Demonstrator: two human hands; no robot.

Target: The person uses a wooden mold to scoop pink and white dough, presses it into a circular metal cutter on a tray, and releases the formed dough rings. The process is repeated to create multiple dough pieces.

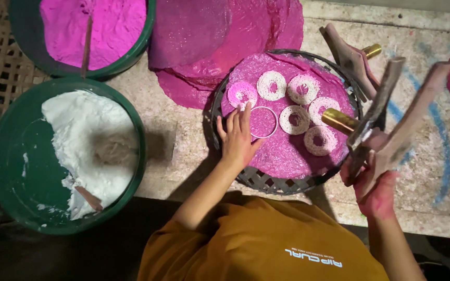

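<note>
Near-left green basin point(6, 171) holds white paste; the far one point(27, 36) pink. Your left hand point(238, 138) lies spread on the tray point(266, 182); your right hand point(376, 171) pinches the wooden press point(386, 112).

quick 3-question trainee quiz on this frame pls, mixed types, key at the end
1. True or false: the left hand rests on the pink sheet in the woven tray, its fingertips at the thin ring mould.
2. Which tub holds white dough? A) the upper green tub B) the lower green tub C) the woven tray
3. Fill in: the right hand grips a wooden press with a ____-coloured metal barrel.

Key: 1 true; 2 B; 3 brass (gold).
</note>
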